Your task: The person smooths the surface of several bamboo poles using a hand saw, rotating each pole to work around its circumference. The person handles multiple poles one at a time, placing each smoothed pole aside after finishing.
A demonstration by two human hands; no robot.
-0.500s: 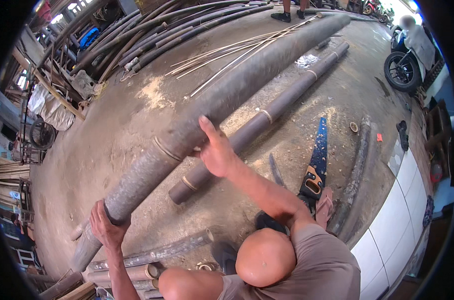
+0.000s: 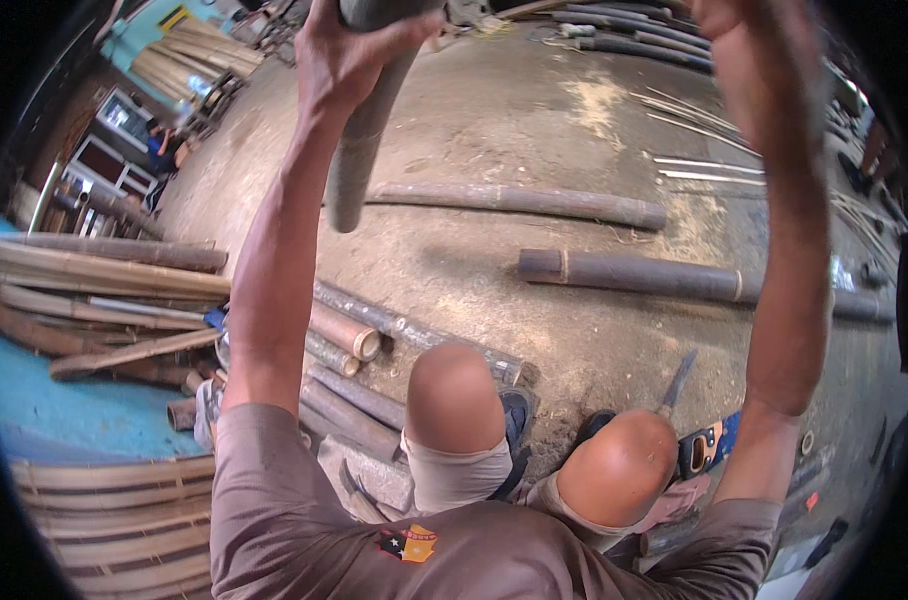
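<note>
A thick grey-brown bamboo pole (image 2: 366, 140) is raised at the top of the view, its lower end pointing down toward the floor. My left hand (image 2: 346, 55) is wrapped round it, thumb and fingers spread about its girth. The pole's upper part runs beyond the picture's edge. My right hand (image 2: 739, 40) is lifted at the upper right, smeared by motion and cut off by the edge, so its fingers and any hold on the pole do not show. Below, a dark bamboo pole (image 2: 644, 277) and a paler bamboo pole (image 2: 534, 200) lie on the floor.
By my right knee lie a handsaw (image 2: 709, 445) and a curved blade (image 2: 681, 380). Short bamboo lengths (image 2: 349, 335) are gathered at my left, near stacked bamboo (image 2: 104, 270). Thin strips (image 2: 709, 175) lie farther right. A seated person (image 2: 159, 150) is at far left.
Both arms have risen, lifting the bamboo pole from its low slanting position to the top of the view. The view has swung left, and my right hand is now away from my left.
</note>
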